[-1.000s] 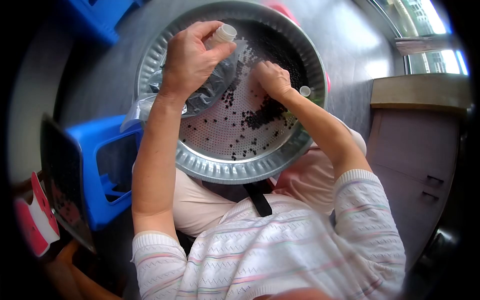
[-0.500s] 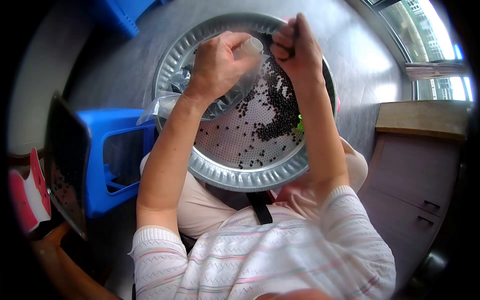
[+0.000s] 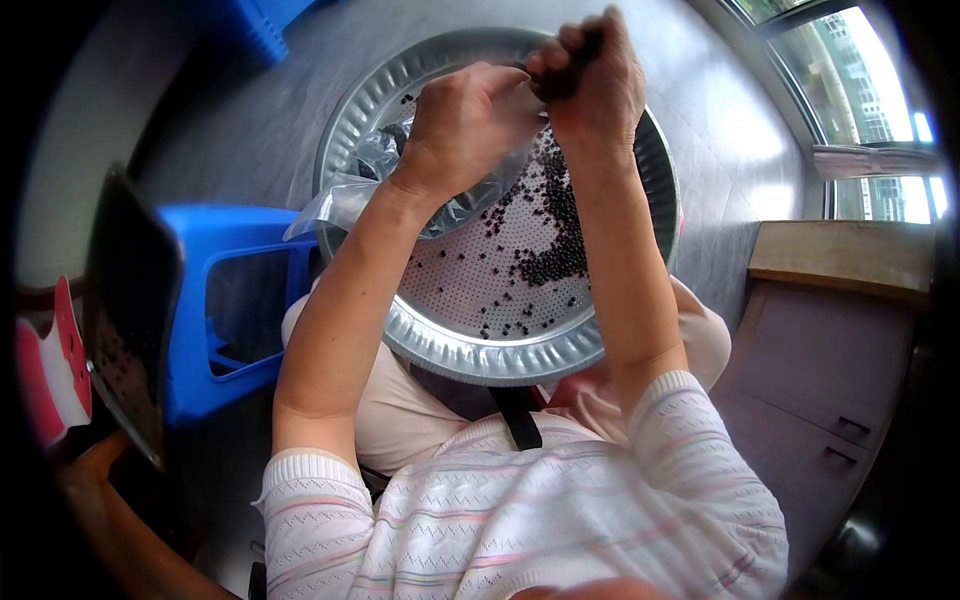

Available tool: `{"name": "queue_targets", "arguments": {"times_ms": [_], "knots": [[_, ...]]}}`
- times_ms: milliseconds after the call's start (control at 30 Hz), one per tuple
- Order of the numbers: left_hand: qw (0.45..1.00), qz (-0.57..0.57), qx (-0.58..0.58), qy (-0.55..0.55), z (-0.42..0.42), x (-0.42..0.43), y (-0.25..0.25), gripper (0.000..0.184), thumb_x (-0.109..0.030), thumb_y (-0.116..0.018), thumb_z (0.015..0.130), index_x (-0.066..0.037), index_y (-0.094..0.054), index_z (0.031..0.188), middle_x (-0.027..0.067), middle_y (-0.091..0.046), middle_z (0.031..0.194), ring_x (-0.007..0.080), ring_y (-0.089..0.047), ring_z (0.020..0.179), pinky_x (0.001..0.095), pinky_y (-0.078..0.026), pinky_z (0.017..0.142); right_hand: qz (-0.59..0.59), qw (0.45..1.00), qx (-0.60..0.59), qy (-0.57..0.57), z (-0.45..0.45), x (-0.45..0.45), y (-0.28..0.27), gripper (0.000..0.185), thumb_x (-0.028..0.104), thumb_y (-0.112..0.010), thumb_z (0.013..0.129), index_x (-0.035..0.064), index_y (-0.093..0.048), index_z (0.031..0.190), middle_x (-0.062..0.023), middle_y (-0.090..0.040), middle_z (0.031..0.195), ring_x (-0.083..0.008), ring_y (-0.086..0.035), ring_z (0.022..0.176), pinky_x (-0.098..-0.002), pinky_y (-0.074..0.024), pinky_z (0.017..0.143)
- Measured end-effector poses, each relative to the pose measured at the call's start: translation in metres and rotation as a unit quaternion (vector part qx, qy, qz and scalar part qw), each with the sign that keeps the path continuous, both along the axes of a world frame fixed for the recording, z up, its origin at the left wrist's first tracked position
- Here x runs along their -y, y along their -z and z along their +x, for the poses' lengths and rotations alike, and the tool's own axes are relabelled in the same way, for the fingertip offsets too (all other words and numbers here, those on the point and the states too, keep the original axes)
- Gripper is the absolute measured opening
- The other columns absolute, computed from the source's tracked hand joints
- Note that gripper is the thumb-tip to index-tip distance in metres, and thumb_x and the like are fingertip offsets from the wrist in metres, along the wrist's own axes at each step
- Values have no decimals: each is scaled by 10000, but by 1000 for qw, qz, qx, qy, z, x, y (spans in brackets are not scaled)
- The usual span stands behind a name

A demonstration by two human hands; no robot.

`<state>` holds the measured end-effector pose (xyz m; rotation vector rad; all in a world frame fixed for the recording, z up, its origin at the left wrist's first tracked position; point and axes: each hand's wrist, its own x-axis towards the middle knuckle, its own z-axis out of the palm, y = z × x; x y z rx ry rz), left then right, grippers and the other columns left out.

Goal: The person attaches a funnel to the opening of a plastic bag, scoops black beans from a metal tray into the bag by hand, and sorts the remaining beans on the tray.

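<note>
Over the far part of a round perforated metal tray (image 3: pixel 450 345), my left hand (image 3: pixel 465 125) is closed around the neck of a clear plastic bag (image 3: pixel 345 203). The white bottle-neck mouth is hidden at its fingers. Right beside it, my right hand (image 3: pixel 595 85) is tilted, its fingers curled round a handful of small black beads (image 3: pixel 575 68) that reaches the left hand's fingertips. More loose black beads (image 3: pixel 555 262) lie scattered on the tray's middle and right side.
A blue plastic stool (image 3: pixel 185 300) stands left of the tray, with a dark glossy panel (image 3: pixel 130 310) and a red and white object (image 3: pixel 55 370) beside it. Another blue item (image 3: pixel 245 25) is at the far left. On the right is a cabinet (image 3: pixel 820 350) below a window.
My right hand has risen from the beads in the tray, now holding a handful, and has come up against my left hand. My left hand keeps hold of the bag's neck.
</note>
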<state>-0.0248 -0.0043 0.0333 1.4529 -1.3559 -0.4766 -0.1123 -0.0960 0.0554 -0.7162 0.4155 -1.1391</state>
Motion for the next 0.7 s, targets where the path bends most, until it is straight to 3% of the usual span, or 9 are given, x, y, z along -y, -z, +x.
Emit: {"name": "queue_targets", "arguments": {"times_ms": [333, 700], "knots": [[1000, 3, 14, -8, -1, -1, 0, 320, -98, -729, 755, 11, -636, 1041, 86, -658, 953, 140, -631, 863, 271, -503, 788, 12, 999, 26, -15, -3, -1, -1, 272, 285, -511, 930, 86, -463, 751, -36, -467, 603, -174, -490, 504, -345, -473, 509], [1000, 1, -2, -2, 0, 0, 1, 315, -101, -727, 766, 17, -635, 1043, 73, -663, 936, 124, -626, 854, 257, -498, 786, -47, 998, -36, -21, -3, -4, -5, 228, 222, -515, 925, 61, -518, 764, -39, -501, 633, -166, -530, 522, -313, -495, 504]]}}
